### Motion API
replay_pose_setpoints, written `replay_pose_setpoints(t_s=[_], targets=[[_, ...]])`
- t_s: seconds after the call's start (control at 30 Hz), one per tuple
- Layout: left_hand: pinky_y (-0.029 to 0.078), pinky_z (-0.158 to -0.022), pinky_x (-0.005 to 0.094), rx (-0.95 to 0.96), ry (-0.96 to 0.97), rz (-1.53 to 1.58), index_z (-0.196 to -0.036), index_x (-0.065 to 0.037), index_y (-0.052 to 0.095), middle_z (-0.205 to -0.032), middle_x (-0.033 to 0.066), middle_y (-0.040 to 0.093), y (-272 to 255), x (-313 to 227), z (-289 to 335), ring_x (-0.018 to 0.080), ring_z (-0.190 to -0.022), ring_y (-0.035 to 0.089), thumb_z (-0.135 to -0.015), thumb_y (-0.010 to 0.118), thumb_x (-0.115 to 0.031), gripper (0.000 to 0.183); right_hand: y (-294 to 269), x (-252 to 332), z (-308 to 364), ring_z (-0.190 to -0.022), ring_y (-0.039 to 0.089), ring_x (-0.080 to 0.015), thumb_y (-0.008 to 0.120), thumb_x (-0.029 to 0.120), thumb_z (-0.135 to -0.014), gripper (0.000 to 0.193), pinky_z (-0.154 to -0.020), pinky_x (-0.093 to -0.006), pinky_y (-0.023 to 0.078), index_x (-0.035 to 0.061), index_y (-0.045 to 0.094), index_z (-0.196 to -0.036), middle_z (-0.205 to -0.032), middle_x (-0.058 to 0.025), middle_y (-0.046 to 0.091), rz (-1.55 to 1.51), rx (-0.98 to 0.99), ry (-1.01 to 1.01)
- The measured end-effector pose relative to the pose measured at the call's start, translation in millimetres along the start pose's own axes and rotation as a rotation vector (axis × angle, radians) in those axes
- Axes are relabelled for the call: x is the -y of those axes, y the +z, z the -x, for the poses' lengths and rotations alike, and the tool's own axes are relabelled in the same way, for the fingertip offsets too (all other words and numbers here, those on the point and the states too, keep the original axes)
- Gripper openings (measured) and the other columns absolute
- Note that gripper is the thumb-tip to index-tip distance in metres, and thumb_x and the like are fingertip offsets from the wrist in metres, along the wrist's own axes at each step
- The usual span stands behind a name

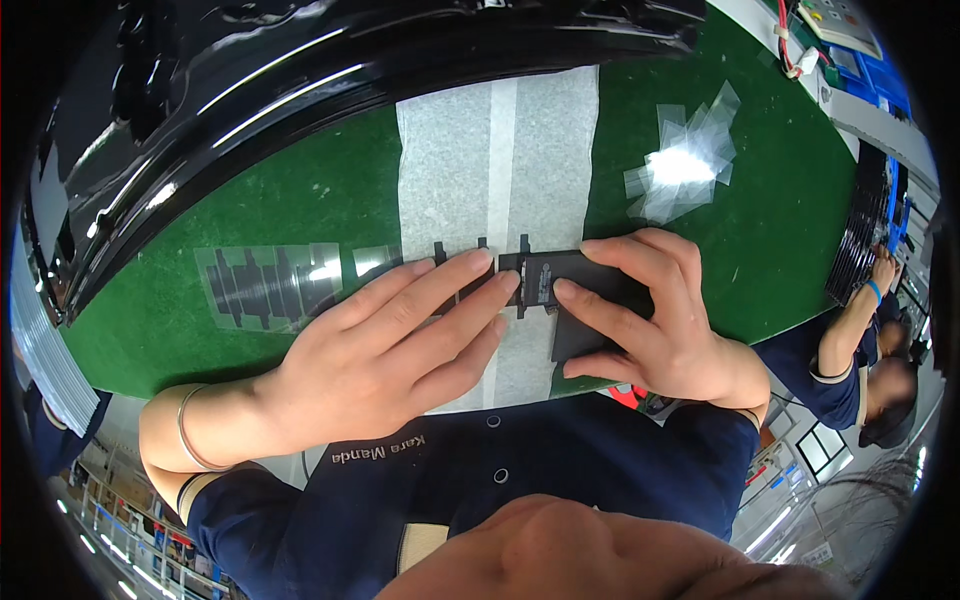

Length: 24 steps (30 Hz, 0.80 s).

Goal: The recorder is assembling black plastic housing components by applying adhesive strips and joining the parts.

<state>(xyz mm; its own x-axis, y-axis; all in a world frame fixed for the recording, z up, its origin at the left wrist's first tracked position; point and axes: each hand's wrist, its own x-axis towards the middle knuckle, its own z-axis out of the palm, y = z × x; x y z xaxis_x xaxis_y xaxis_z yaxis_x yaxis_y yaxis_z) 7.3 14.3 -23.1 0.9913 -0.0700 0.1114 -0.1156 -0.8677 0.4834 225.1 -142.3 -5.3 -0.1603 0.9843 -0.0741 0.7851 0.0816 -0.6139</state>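
As I stand watching, a clear film sheet (270,285) carrying dark tabbed strips lies just left of the left hand (385,345), while glossy black sheeting (250,100) bulks beyond it. That hand stretches forward palm down, fingers fairly straight, their tips over a white cloth strip (450,160) running under the work; whether it pinches anything beneath, I cannot tell. Just beside its fingertips sits a dark tabbed strip (523,262), at the left edge of a flat black piece (590,332). The right hand (665,325) spreads over that piece, fingers apart, thumb near its lower edge; I cannot tell whether it grips or only steadies. Beyond the right hand lie overlapping clear film pieces (685,170); well apart, farther right, another person (845,345) reaches out an arm.
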Motion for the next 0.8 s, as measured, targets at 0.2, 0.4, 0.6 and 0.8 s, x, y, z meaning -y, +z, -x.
replay_pose_setpoints(t_s=[0.2, 0.4, 0.6, 0.8], targets=[[0.046, -0.088, 0.0411, -0.145, 0.08, -0.103, -0.098, -0.008, 0.062, -0.121, 0.0116, 0.055, -4, -8, 0, 0.0274, -0.115, 0.051, -0.071, 0.064, -0.017, 0.029, -4, 12, -3, -0.106, 0.04, -0.033, 0.079, 0.018, -0.05, 0.066, -0.088, -0.0436, 0.035, 0.0106, 0.06, -0.113, -0.12, -0.0118, 0.041, -0.031, -0.019, 0.046], [0.049, -0.077, 0.0341, -0.307, 0.282, -0.041, -0.079, -0.004, 0.06, -0.095, 0.0093, 0.064, 2, -48, 17, 0.0246, -0.086, 0.062, -0.072, 0.065, -0.016, 0.015, -3, 30, -10, -0.083, 0.053, -0.0244, 0.078, 0.011, -0.059, 0.052, -0.072, -0.0309, 0.045, 0.0059, 0.06, -0.108, -0.1, -0.0089, 0.053, -0.098, -0.18, 0.213], [0.05, -0.07, 0.0354, -0.547, -0.129, 0.304, -0.082, -0.001, 0.052, -0.094, 0.0174, 0.064, 16, -59, 27, 0.029, -0.082, 0.063, -0.07, 0.069, -0.005, 0.021, -5, 36, -7, -0.072, 0.053, -0.0051, 0.059, 0.003, -0.081, 0.014, -0.062, -0.0219, 0.042, 0.0003, 0.057, -0.095, -0.081, -0.0012, 0.06, -0.72, -0.128, 0.316], [0.036, -0.1, 0.0371, -1.03, -0.207, 1.143, -0.125, 0.0, 0.032, -0.125, 0.0253, 0.049, 49, -82, 14, 0.0292, -0.114, 0.052, -0.079, 0.057, 0.006, 0.053, 53, 71, -10, -0.078, 0.057, -0.0064, 0.059, 0.001, -0.084, 0.023, -0.064, -0.023, 0.048, 0.0033, 0.045, -0.101, -0.091, -0.003, 0.057, -1.103, -0.451, 0.118]])
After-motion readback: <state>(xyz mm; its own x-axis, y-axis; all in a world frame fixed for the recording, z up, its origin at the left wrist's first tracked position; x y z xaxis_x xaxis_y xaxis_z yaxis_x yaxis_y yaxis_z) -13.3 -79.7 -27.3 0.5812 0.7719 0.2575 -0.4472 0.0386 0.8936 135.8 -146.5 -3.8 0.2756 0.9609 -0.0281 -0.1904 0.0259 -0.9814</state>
